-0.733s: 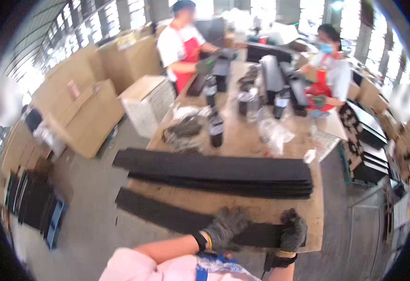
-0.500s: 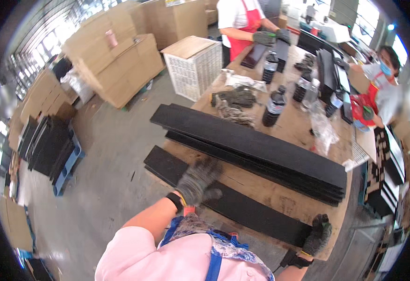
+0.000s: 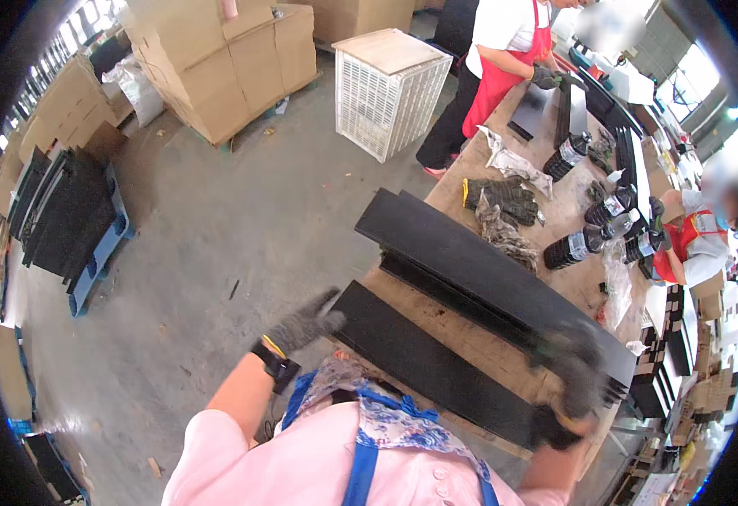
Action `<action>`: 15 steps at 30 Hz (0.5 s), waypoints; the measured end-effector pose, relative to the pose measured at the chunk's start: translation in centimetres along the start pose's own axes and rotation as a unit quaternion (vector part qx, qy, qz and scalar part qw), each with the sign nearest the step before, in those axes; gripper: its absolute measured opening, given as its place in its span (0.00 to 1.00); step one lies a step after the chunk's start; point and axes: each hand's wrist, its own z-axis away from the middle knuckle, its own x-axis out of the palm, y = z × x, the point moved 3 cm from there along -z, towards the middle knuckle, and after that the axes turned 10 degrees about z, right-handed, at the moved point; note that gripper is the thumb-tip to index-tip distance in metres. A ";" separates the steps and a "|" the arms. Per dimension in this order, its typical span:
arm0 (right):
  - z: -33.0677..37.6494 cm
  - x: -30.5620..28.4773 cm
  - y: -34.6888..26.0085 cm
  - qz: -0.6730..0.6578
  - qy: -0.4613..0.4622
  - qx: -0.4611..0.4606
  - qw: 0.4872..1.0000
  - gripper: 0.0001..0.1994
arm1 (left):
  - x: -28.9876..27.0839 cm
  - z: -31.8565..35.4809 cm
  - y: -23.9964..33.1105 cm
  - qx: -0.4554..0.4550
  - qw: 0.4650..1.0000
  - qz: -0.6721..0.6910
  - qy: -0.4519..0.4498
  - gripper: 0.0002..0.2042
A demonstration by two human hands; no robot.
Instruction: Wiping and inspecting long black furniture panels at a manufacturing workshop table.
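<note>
A single long black board (image 3: 436, 364) lies along the near edge of the wooden table. Just off its left end is my left hand (image 3: 305, 325), in a grey knit glove with the fingers stretched out; whether the fingertips touch the board's corner I cannot tell. Behind the single board is a stack of long black boards (image 3: 478, 274), its top one lying slightly skewed. My right hand (image 3: 573, 371), also gloved, is over the right end of the stack. Motion smears its fingers, so contact with the boards is unclear.
Used gloves (image 3: 508, 201), dark-liquid bottles (image 3: 573, 246) and a crumpled plastic bag (image 3: 618, 291) lie on the table (image 3: 446, 327). Two co-workers in red aprons (image 3: 516, 76) work at its far and right sides. Beyond stand a white crate (image 3: 386, 101), cardboard boxes (image 3: 255, 72) and a blue pallet (image 3: 103, 244) of boards.
My left hand has moved off the near board's top to its left end. My right hand has left that board's right end and shifted over the stack. The whole view has turned.
</note>
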 end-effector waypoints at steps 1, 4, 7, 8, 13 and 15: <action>-3.2 6.3 -0.9 0.117 -0.065 0.073 0.988 0.16 | 1.9 0.6 1.5 -0.008 1.000 0.006 0.001 0.30; -8.7 18.8 1.9 0.313 -0.175 -0.094 0.929 0.12 | 4.5 1.4 3.8 -0.023 0.989 0.147 0.007 0.33; -9.8 27.3 4.1 0.459 -0.285 -0.187 0.820 0.14 | 4.6 0.5 1.3 -0.029 0.969 0.245 0.000 0.30; -8.7 29.8 4.0 0.480 -0.327 -0.270 0.768 0.14 | 3.5 -0.6 -1.8 0.092 0.995 0.039 0.017 0.30; -7.8 33.1 8.0 0.521 -0.393 -0.367 0.663 0.11 | 3.8 -0.5 -1.3 0.122 0.968 -0.221 0.001 0.31; -9.3 31.7 7.9 0.588 -0.346 -0.412 0.604 0.11 | 4.5 0.9 1.9 0.070 0.997 0.027 0.011 0.33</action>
